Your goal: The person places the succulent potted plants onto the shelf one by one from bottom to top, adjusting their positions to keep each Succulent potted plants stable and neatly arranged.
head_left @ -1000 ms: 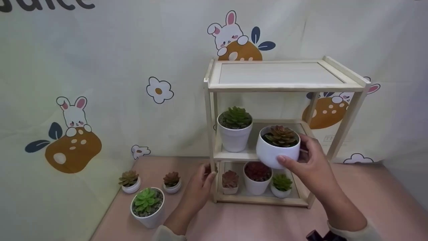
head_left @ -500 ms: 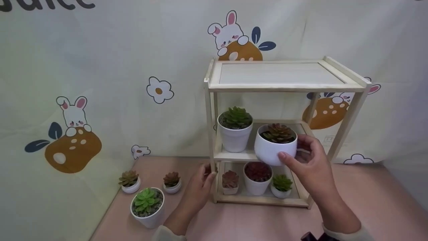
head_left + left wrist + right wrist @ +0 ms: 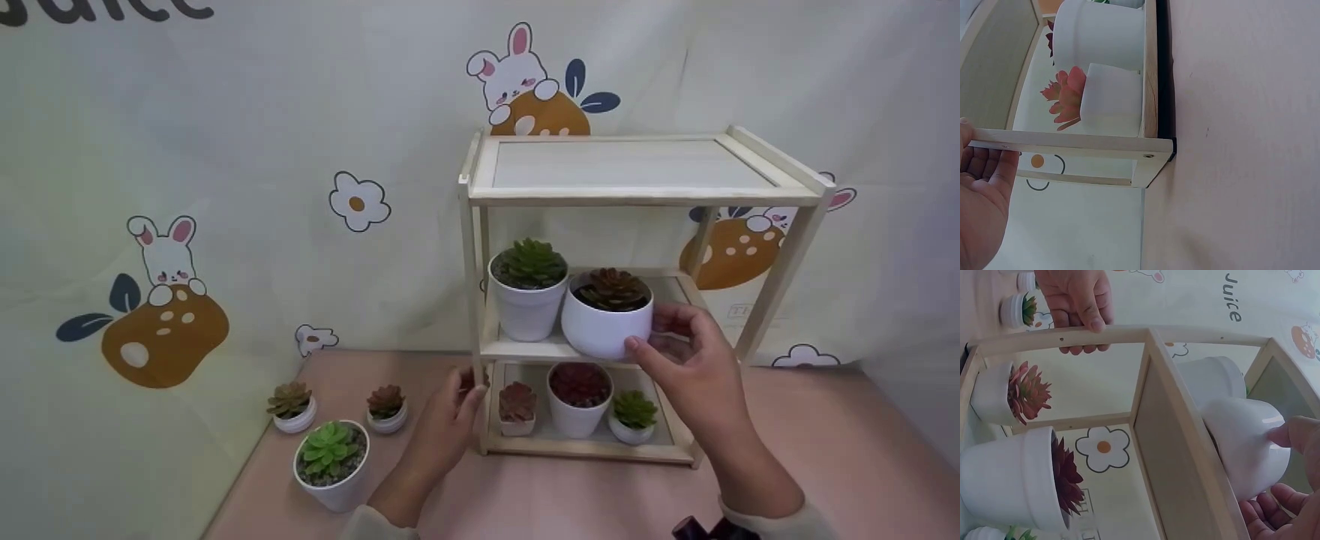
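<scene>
My right hand (image 3: 701, 371) holds a round white pot (image 3: 606, 330) with a brownish-red succulent, thumb in front and fingers at its right side. The pot is upright at the front edge of the middle shelf, beside a white pot with a dark green succulent (image 3: 531, 259). In the right wrist view the round pot (image 3: 1247, 444) overlaps the shelf's edge; whether its base fully rests there I cannot tell. My left hand (image 3: 444, 424) grips the left front post of the wooden shelf rack (image 3: 637, 201). The left wrist view shows that post (image 3: 1072, 142) between thumb and fingers.
On the bottom shelf stand a pink succulent (image 3: 517, 401), a dark red one (image 3: 579, 412) and a small green one (image 3: 632, 409). Left of the rack, a bright green potted succulent (image 3: 330, 450) and two small brownish ones (image 3: 291, 401) stand on the pink table (image 3: 570, 499).
My right hand has moved the round pot left and inward, from in front of the rack to the middle shelf, close to the green succulent's pot. The left hand stays on the post.
</scene>
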`<action>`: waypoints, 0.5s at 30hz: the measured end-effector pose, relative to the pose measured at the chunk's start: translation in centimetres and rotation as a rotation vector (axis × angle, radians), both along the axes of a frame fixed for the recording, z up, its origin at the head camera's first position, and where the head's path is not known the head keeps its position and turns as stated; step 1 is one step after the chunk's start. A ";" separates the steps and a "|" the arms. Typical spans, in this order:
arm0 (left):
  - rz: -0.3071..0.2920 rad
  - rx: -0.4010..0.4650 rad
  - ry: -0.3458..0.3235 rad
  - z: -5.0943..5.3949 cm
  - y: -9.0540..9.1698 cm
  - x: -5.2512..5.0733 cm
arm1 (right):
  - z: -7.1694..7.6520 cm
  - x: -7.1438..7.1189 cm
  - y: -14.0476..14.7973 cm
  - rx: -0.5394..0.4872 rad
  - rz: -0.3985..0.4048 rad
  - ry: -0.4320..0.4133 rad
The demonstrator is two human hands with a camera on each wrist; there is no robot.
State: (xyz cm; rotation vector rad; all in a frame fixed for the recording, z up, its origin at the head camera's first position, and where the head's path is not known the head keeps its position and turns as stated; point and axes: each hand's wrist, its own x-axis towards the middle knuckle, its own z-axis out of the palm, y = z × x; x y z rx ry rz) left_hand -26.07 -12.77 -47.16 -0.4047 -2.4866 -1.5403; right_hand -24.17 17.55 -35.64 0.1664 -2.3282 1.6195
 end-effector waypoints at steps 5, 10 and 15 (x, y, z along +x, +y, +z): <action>0.008 0.002 -0.006 0.0 0.1 -0.1 | 0.0 -0.2 0.0 0.016 -0.015 0.003; 0.015 -0.004 -0.011 0.1 0.1 0.0 | -0.2 -0.6 0.0 0.050 -0.042 0.010; 0.016 -0.002 -0.007 0.0 0.1 0.0 | -0.1 -0.9 0.0 0.073 -0.064 0.002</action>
